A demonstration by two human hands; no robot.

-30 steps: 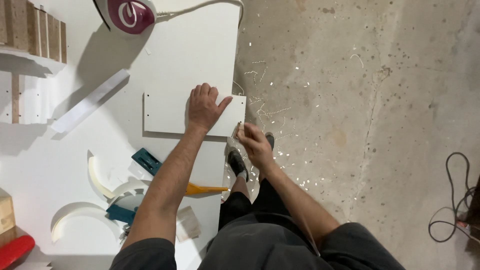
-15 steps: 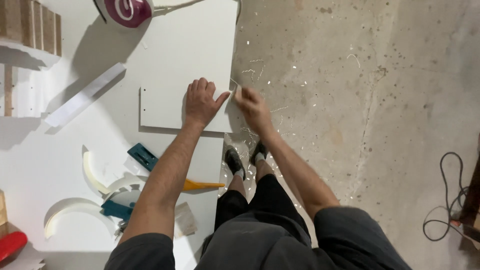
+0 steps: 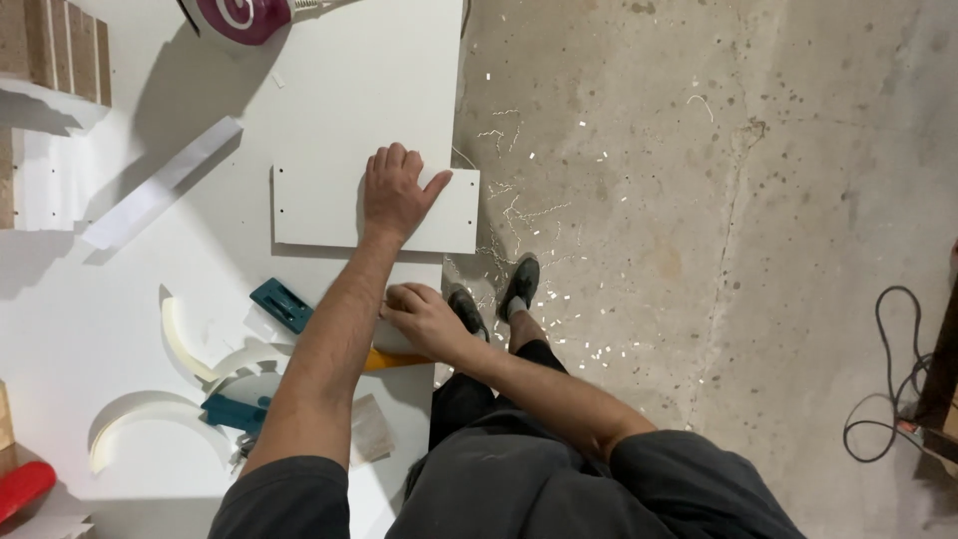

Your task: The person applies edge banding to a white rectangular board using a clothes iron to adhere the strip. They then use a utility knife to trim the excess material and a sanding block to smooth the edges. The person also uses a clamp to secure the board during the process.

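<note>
My left hand [image 3: 397, 195] lies flat, fingers spread, on a small white panel [image 3: 314, 215] that overhangs the right edge of the white worktable [image 3: 379, 90]. My right hand [image 3: 424, 319] sits lower, tucked under my left forearm at the table edge. Its fingers are curled over a yellow-handled tool [image 3: 404, 359]. Whether it grips the tool is hidden by the fingers and my forearm.
On the table lie a teal tool [image 3: 282, 304], curved white strips [image 3: 185, 334], a long white strip [image 3: 160, 185], a clothes iron [image 3: 244, 15], stacked boards [image 3: 60, 40] and a red object [image 3: 22, 489]. Concrete floor with white shavings [image 3: 519, 210] and a cable [image 3: 888, 389] lies to the right.
My right hand left the panel's right edge and came down toward me to the yellow-handled tool at the table edge. My left hand stayed flat on the panel.
</note>
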